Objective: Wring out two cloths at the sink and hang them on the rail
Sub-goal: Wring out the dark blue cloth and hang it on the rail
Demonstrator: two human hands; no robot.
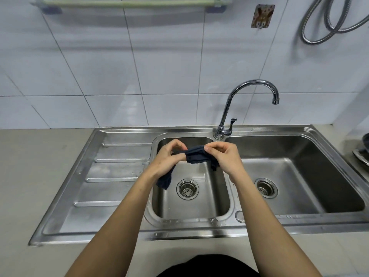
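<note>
A dark blue cloth (196, 156) is stretched between both hands above the left basin of the steel sink (191, 208). My left hand (169, 158) pinches one end, and a tail of the cloth hangs down below it. My right hand (223, 156) grips the other end with thumb and fingers. The pale green rail (129, 4) runs along the tiled wall at the top and has nothing on it. A second cloth is not in view.
A chrome tap (249, 100) stands behind the divider, its spout over the right basin (299, 176). A ribbed draining board (111, 176) lies at the left. A metal hose (327, 19) hangs at the top right. Dishes (362, 154) sit at the right edge.
</note>
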